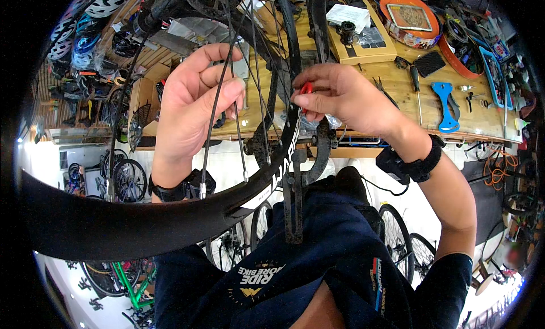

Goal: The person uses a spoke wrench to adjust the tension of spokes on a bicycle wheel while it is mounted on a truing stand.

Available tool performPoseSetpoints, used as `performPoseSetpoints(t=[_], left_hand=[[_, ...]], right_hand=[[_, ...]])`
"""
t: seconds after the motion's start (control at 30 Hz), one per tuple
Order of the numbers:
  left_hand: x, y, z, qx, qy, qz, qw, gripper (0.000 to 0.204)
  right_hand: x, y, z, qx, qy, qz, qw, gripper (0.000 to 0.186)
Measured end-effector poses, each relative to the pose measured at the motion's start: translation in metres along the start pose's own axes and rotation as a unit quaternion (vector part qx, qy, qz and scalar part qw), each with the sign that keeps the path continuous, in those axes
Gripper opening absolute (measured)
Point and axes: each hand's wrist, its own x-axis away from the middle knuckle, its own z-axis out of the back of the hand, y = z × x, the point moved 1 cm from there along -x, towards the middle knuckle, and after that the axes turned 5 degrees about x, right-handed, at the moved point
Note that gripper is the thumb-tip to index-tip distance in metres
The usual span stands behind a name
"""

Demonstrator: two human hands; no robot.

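Note:
A bicycle wheel with a black rim and thin black spokes stands in front of me in a dark truing stand. My left hand is among the spokes, its fingers curled and its thumb pressed in around one of them. Just right of the rim, my right hand pinches a small red spoke wrench between thumb and fingers. The fingers cover part of the wrench, so whether it sits on a nipple is hidden.
Behind the wheel is a wooden workbench with a yellow box, a screwdriver, a blue tool and an orange round tray. Helmets hang at left. Bicycles, one with a green frame, stand around.

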Motion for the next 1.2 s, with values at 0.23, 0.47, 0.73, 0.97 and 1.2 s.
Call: performPoseSetpoints(t=[0.23,0.47,0.73,0.97,1.2], left_hand=[[0.0,0.006,0.0,0.063,-0.011,-0.029,0.998,0.045],[-0.003,0.02,0.001,0.049,-0.036,-0.038,0.997,0.046],[-0.002,0.026,-0.001,0.065,-0.03,-0.029,0.997,0.045],[-0.002,0.027,0.0,0.078,-0.032,-0.021,0.996,0.043],[-0.003,0.038,-0.003,0.108,-0.015,0.013,0.994,0.039]], right_hand=[[-0.008,0.001,-0.013,-0.057,-0.047,0.01,0.997,0.033],[-0.006,-0.005,-0.013,-0.122,-0.17,-0.002,0.978,0.037],[-0.006,-0.007,-0.014,-0.21,-0.199,-0.02,0.957,0.04],[-0.012,-0.009,-0.015,-0.191,-0.235,-0.025,0.953,0.039],[-0.012,-0.015,-0.018,-0.23,-0.264,-0.058,0.935,0.039]])
